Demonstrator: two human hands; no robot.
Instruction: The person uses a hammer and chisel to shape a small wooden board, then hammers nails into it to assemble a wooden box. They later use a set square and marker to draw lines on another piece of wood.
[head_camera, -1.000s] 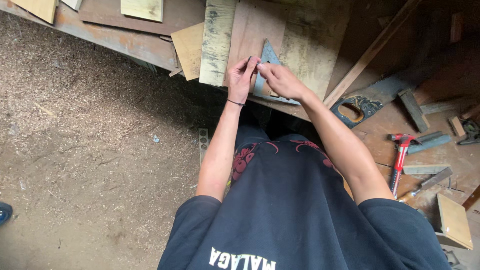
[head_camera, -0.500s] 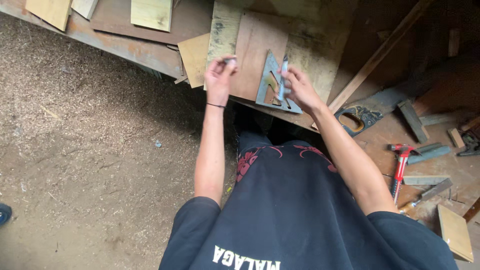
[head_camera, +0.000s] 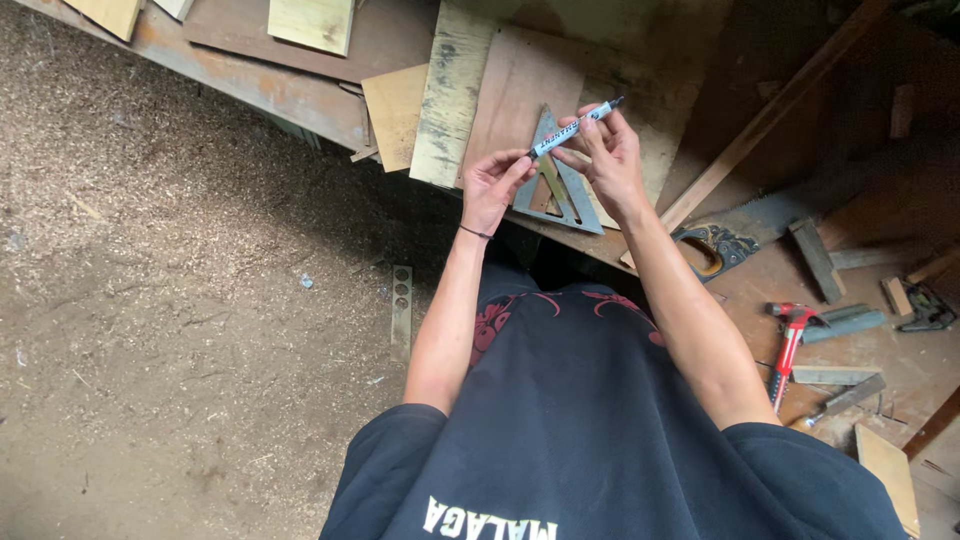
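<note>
— Change since before? 
— My left hand has rejoined the marker; both hands pinch it above the triangular square on the table.
— Handling? 
— My right hand steadies the barrel; best pull straight.

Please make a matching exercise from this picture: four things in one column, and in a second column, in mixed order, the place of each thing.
Things:
1. marker
2. triangular square
3. red-handled hammer
4. hand saw

Places:
A. lying flat on the wooden board, below the hands
B. held between the left hand and the right hand
C. on the bench at the right, beside the right forearm
D. on the bench just right of the right wrist, handle toward the person

Pairs: 1-B, 2-A, 3-C, 4-D
</note>
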